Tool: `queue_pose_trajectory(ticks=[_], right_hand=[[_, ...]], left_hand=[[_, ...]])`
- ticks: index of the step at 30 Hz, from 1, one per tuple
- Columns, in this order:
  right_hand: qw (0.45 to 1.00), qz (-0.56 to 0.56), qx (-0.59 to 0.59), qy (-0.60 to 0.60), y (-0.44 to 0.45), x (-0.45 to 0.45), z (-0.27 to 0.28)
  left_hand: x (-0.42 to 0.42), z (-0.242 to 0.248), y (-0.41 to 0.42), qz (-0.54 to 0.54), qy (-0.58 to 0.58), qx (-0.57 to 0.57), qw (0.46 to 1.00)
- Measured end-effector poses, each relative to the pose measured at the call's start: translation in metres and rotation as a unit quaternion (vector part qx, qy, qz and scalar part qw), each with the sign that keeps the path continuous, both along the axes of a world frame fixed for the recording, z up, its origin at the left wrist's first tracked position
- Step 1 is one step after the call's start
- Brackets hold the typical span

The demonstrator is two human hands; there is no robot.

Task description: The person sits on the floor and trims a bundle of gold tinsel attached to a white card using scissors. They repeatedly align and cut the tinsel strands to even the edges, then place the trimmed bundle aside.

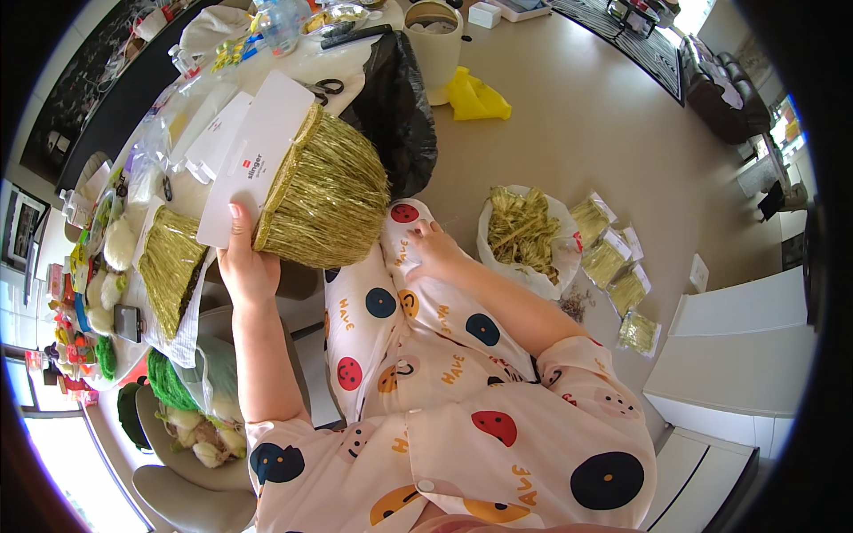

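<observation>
My left hand point(250, 266) grips the lower corner of a white backing card point(270, 126), thumb on its printed face. From that card hangs a gold tinsel fringe garland point(326, 193) with a braided top band, bulging out above my knees. My right hand point(436, 252) rests on my right leg near the knee, fingers slightly bent and nothing visible in it. On the table to the left lies a second gold fringe point(172, 263) on a card. Another white card point(216, 133) lies behind the held one. Black-handled scissors point(330, 86) lie near the table's edge.
A black plastic bag point(396, 113) hangs at the table edge. On the floor stand a bin point(436, 63), a yellow bag point(476, 96) and a white plastic bag point(526, 283) of loose tinsel. Several packed fringes point(606, 260) lie beside it. A chair point(193, 490) holds green material.
</observation>
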State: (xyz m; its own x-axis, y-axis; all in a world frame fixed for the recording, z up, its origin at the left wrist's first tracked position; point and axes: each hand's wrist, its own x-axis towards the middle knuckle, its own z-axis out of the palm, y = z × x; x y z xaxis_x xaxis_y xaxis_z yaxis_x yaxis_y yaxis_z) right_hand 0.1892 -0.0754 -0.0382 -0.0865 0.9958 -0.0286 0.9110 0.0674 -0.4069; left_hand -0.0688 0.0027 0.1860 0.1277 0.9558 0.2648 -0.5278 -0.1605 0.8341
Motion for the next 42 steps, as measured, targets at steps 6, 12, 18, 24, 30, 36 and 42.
queue_pose_trajectory(ticks=[6, 12, 18, 24, 30, 36, 42], right_hand=[[0.999, 0.034, 0.001, -0.031, 0.01, -0.015, -0.013], [0.989, 0.007, 0.035, 0.145, 0.024, 0.003, -0.025], [0.927, -0.114, -0.153, 0.323, 0.077, 0.035, -0.022], [0.866, -0.136, -0.174, 0.448, 0.17, 0.063, -0.027], [0.739, -0.355, 0.049, 0.57, 0.292, 0.082, -0.016], [0.917, -0.33, 0.155, 0.162, 0.31, 0.086, -0.015], [0.978, -0.154, 0.095, 0.101, 0.247, 0.062, 0.009]], left_hand=[[-0.023, -0.005, -0.009, 0.047, 0.019, -0.003, 0.999], [-0.05, -0.016, -0.017, 0.082, -0.005, -0.016, 0.997], [-0.08, -0.035, -0.028, 0.099, -0.065, -0.034, 0.992], [-0.103, -0.05, -0.047, 0.139, -0.042, -0.055, 0.988], [-0.11, -0.045, -0.066, 0.173, -0.049, -0.072, 0.981], [-0.099, -0.034, -0.065, 0.218, 0.108, -0.05, 0.969], [-0.077, -0.029, -0.038, 0.17, -0.028, -0.108, 0.979]])
